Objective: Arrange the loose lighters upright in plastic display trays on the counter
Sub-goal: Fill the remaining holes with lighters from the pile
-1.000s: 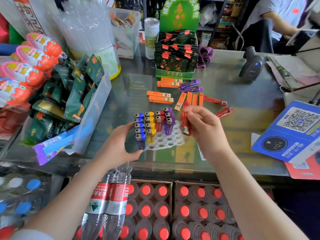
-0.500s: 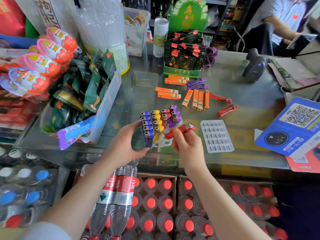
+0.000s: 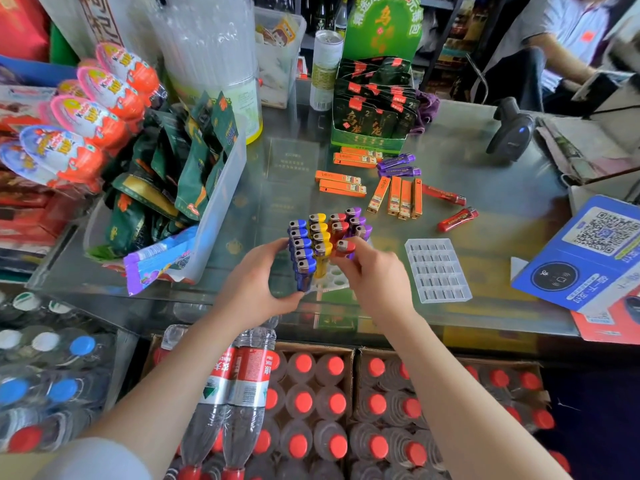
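Observation:
My left hand (image 3: 254, 287) grips the left side of a clear plastic display tray (image 3: 330, 277) lifted just above the glass counter (image 3: 485, 188). Blue, yellow, red and purple lighters stand upright in its rows. My right hand (image 3: 372, 271) pinches a red lighter (image 3: 344, 247) upright, its base down among the red row. A second, empty tray (image 3: 437, 270) lies flat to the right. Loose lighters lie beyond: several orange ones (image 3: 394, 199), two purple (image 3: 398, 167) and two red (image 3: 457, 220).
A clear bin of green snack packs (image 3: 166, 188) stands at the left. A green display box (image 3: 372, 109) sits at the back, a barcode scanner (image 3: 510, 129) at the back right, a blue QR card (image 3: 588, 251) at the right. Crates of bottles (image 3: 311, 403) stand below the counter. A seated person (image 3: 554, 39) is behind.
My right hand turned the red lighter from lying sideways to upright and brought it down into the tray's red row. My left hand kept holding the tray.

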The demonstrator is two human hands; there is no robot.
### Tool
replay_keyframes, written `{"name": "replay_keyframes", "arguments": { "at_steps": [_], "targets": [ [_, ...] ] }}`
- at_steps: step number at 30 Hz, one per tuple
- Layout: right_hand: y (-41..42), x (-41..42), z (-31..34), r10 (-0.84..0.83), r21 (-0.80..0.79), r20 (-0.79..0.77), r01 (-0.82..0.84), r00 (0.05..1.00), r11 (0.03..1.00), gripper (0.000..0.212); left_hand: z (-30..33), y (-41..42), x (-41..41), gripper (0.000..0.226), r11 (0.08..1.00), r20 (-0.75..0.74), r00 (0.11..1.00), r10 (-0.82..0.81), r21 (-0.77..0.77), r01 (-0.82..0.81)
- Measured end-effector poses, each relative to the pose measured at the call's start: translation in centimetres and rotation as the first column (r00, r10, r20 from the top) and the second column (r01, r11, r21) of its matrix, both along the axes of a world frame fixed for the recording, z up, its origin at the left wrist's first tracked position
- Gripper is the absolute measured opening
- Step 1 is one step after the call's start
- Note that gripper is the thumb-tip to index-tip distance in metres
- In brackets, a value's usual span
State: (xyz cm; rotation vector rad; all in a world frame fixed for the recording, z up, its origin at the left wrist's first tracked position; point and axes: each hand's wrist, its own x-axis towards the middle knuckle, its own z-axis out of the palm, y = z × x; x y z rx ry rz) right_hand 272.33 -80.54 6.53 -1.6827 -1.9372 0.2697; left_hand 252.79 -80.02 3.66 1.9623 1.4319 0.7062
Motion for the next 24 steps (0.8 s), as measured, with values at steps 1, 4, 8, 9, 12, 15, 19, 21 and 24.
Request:
{"name": "replay_keyframes", "arguments": {
  "at_steps": [1, 4, 8, 9, 12, 15, 19, 21, 24],
  "targets": [
    [0.2, 0.1, 0.3, 0.02, -0.049, 0.022, -0.019, 1.0, 0.999, 0.022, 0.1, 0.0, 0.0, 0.074, 1.0, 0.0, 1.0, 0.001, 0.0, -0.001],
    [0.3, 0.1, 1.5, 0.035, -0.129, 0.091, -0.023, 0.995, 0.991, 0.025, 0.1, 0.0, 0.1, 0.074, 1.0, 0.005, 1.0, 0.0, 0.003, 0.0],
    [0.0, 0.4, 2.9, 0.068, -0.078, 0.104, -0.06, 0.992, 0.995, 0.035, 0.0, 0.1, 0.0, 0.076, 1.0, -0.012, 1.0, -0.009, 0.004, 0.009],
    [0.2, 0.5, 3.2, 0.089, -0.068, 0.112, -0.082, 0.99, 0.994, 0.034, 0.0, 0.1, 0.0, 0.076, 1.0, -0.019, 1.0, -0.01, 0.002, 0.01],
    [0.9, 1.1, 4.0, 0.166, -0.051, 0.158, -0.16, 0.973, 0.986, 0.031, 0.0, 0.1, 0.0, 0.074, 1.0, -0.03, 0.999, -0.013, -0.014, 0.012],
    [1.8, 1.5, 4.6, 0.209, -0.051, 0.21, -0.202, 0.955, 0.978, 0.029, -0.1, 0.3, -0.1, 0.071, 0.999, -0.018, 0.999, -0.027, -0.04, 0.026],
    [2.9, 1.8, 5.7, 0.283, -0.12, 0.27, -0.259, 0.921, 0.958, 0.025, 0.4, 0.4, 0.1, 0.071, 0.997, 0.009, 0.999, -0.051, -0.056, 0.051],
    [3.4, 1.8, 6.0, 0.328, -0.153, 0.286, -0.294, 0.901, 0.943, 0.025, 0.7, 0.3, 0.1, 0.071, 0.997, 0.014, 0.999, -0.049, -0.055, 0.049],
    [3.2, 1.6, 5.6, 0.342, -0.132, 0.28, -0.317, 0.897, 0.939, 0.023, 1.1, 0.0, 0.2, 0.073, 0.998, 0.017, 0.999, -0.04, -0.052, 0.041]
  ]
}}
